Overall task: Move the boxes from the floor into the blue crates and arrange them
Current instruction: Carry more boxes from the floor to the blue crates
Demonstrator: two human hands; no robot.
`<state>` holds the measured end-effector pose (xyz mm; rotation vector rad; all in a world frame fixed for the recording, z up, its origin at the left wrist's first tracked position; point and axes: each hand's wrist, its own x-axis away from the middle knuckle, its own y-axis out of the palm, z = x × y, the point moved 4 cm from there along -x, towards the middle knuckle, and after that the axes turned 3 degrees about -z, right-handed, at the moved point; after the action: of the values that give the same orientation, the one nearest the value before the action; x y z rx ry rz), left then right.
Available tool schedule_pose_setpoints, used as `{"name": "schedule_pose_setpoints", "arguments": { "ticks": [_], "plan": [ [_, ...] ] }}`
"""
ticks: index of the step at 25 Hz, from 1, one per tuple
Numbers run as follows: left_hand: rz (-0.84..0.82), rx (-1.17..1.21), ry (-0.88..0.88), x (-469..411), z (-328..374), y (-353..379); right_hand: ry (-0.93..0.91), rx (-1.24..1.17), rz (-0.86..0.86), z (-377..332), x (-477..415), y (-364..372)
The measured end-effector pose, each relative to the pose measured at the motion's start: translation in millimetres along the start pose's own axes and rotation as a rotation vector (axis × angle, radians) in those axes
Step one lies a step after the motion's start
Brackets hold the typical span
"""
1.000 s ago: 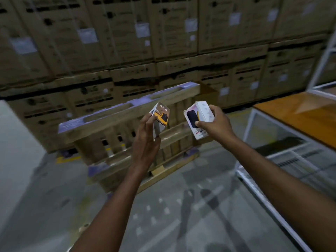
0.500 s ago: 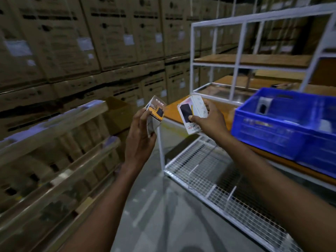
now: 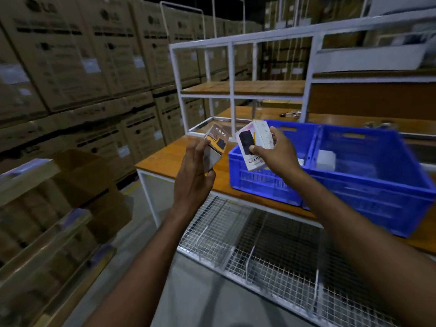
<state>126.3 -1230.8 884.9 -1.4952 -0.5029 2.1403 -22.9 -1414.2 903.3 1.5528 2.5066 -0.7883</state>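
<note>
The white power-bank box, printed "20K", is up in the air in the right hand. Its long axis is near upright and its lower end hangs over the near-left corner of the left blue crate. The fingers are curled round its far side and the thumb presses its printed face. The crate's opening lies just beyond and to the right of the box, so I judge a short forward-and-down move would set it inside.

The brown-and-orange "65W" box is gripped upright in the left hand. It is held left of that crate, over the bare wooden tabletop, so the right hand is the nearer one to the crates. The right blue crate touches the left one and holds a small white box.

Half a second ago both crates sat well off to the right of the hands. A second ago the view showed only a pallet and stacked cartons. Both grips look unchanged.
</note>
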Motion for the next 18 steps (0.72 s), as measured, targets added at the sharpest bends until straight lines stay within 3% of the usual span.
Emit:
{"name": "schedule_pose_setpoints", "arguments": {
  "ticks": [12, 18],
  "plan": [
    [-0.111, 0.130, 0.152, -110.1, -20.9, 128.1, 0.133, 0.093, 0.212, 74.0, -95.6, -67.1],
    [-0.151, 0.260, 0.072, -152.9, -27.9, 188.3, 0.199, 0.114, 0.225, 110.7, -145.3, -83.4]
  ]
}}
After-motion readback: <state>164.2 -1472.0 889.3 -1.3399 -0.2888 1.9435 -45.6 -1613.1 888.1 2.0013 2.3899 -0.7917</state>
